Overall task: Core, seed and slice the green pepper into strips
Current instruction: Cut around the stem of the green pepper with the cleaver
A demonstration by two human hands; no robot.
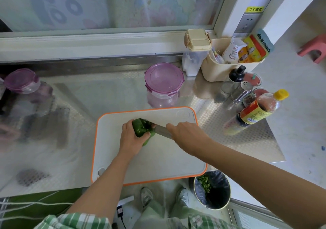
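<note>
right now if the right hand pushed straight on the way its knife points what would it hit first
The green pepper: the right hand aims its knife at it, blade apparently touching. The left hand gripping the pepper lies just beyond, though depth is unclear.

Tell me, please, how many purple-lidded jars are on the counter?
2: the middle jar stands behind the cutting board; the left jar sits at the far left edge.

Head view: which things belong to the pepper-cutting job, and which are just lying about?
In use: green pepper, held by left hand; knife, gripped by right hand; cutting board; floor bin with green scraps.
Lying about: purple-lidded jar, sauce bottle, metal shaker, cream basket of packets.
</note>
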